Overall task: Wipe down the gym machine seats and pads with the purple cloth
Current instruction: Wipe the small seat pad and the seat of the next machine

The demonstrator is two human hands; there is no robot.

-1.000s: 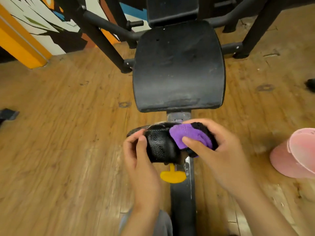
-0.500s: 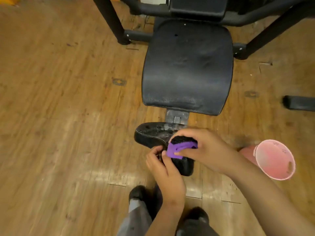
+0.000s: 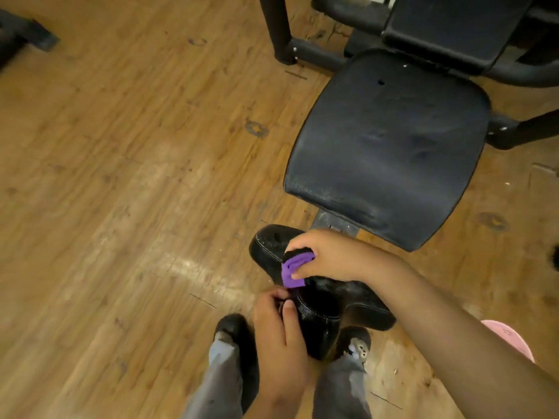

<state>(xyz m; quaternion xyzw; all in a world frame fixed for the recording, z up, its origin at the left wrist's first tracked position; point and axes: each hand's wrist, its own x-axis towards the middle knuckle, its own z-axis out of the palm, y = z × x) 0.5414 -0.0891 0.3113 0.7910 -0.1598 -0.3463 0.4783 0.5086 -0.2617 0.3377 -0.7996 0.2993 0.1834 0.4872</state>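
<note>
While the right hand (image 3: 331, 255) grips the folded purple cloth (image 3: 292, 269) between thumb and fingers, it presses the cloth on the top of the small black pad (image 3: 267, 241), near the pad's left edge. The left hand (image 3: 279, 332) holds the near end of the same pad, with the fingers curled over its stitched edge and the thumb lying on top. The cloth hangs a little over the left side of the pad, just above the fingers of the left hand.

The pad sits just below the near edge of the large black seat (image 3: 390, 146), and a grey metal bracket (image 3: 332, 223) shows between them. The seat's far edge meets the back pad (image 3: 450, 28) and the black frame tubes (image 3: 281, 28). To the left of the pad and the seat, the wooden floor (image 3: 136, 176) lies wide and bare up to a dark object (image 3: 24, 34) in the far left corner. Two black shoes (image 3: 231, 329) stand directly below the pad.

At the right, a pink container (image 3: 511, 338) stands on the floor. The right forearm covers most of it, so its inside cannot be seen.
</note>
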